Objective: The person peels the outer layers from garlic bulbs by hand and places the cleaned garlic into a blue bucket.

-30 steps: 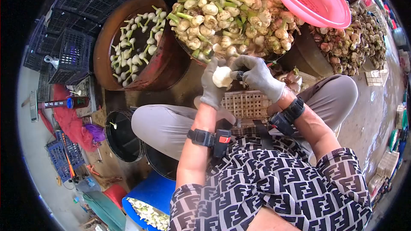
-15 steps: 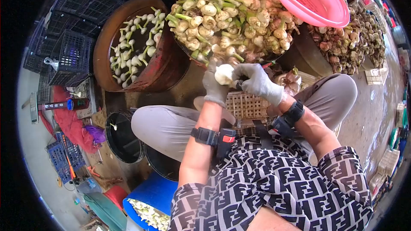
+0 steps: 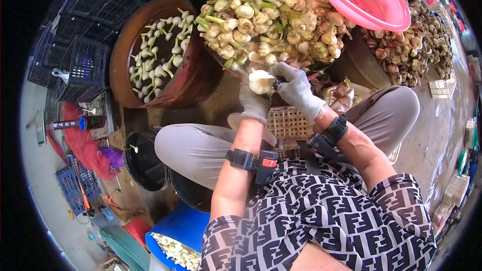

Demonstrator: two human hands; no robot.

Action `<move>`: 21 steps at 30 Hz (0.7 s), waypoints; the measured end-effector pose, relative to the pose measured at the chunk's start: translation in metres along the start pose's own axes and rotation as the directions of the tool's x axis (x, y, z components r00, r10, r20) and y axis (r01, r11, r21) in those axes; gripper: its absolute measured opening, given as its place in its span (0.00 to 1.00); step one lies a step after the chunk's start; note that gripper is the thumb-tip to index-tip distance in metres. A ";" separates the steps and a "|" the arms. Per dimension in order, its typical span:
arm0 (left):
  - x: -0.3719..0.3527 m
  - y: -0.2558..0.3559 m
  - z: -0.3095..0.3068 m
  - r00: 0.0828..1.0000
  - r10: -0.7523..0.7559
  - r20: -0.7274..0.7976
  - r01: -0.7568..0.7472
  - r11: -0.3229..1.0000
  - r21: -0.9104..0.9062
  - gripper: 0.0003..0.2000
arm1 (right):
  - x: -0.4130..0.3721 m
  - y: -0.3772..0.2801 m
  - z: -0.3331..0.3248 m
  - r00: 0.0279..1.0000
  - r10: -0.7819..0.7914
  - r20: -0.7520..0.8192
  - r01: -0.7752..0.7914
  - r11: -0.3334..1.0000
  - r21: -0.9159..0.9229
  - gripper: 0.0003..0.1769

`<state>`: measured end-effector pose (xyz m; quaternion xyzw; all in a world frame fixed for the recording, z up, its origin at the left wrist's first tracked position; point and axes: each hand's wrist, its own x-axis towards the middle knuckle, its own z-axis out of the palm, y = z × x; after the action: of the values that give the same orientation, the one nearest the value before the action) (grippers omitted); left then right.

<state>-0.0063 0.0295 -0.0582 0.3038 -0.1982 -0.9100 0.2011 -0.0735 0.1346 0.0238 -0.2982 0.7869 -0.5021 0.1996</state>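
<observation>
A white, peeled-looking garlic bulb (image 3: 261, 82) is held in my gloved left hand (image 3: 254, 101), whose fingers wrap round its lower side. My gloved right hand (image 3: 297, 88) is closed at the bulb's right side, round a small dark-handled tool (image 3: 275, 85) that is mostly hidden by the fingers. Just beyond both hands, a large heap of garlic bulbs with green stems (image 3: 261, 20) fills a wide container. Under the hands stands a beige perforated crate (image 3: 291, 123).
A rusty round tub (image 3: 193, 83) with white bulbs stands at left. A pink basin (image 3: 366, 0) rests at the heap's upper right, beside more brownish bulbs (image 3: 411, 45). A black bucket (image 3: 146, 163) and a blue tub (image 3: 181, 226) with white pieces are at lower left.
My right hand has shifted slightly left and its wrist has turned. The bulb in my left hand shows more fully and sits a little further left.
</observation>
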 end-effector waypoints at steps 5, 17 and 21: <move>0.035 -0.001 -0.042 0.997 -0.068 0.047 0.072 0.993 -0.092 0.18 | -0.017 -0.032 0.003 0.991 -0.041 0.124 -0.011 0.919 0.394 0.07; 0.019 -0.007 -0.020 0.916 -0.018 -0.400 0.102 0.976 0.191 0.13 | 0.008 0.010 0.002 0.971 -0.227 0.068 0.236 0.955 -0.180 0.14; 0.002 0.012 -0.006 0.918 -0.056 -0.392 0.057 0.998 -0.008 0.12 | 0.001 0.010 0.005 0.938 -0.280 0.206 0.300 0.951 -0.072 0.12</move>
<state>-0.0011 0.0170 -0.0579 0.4858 -0.1468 -0.8357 0.2097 -0.0737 0.1334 0.0124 -0.4681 0.7358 -0.4538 0.1831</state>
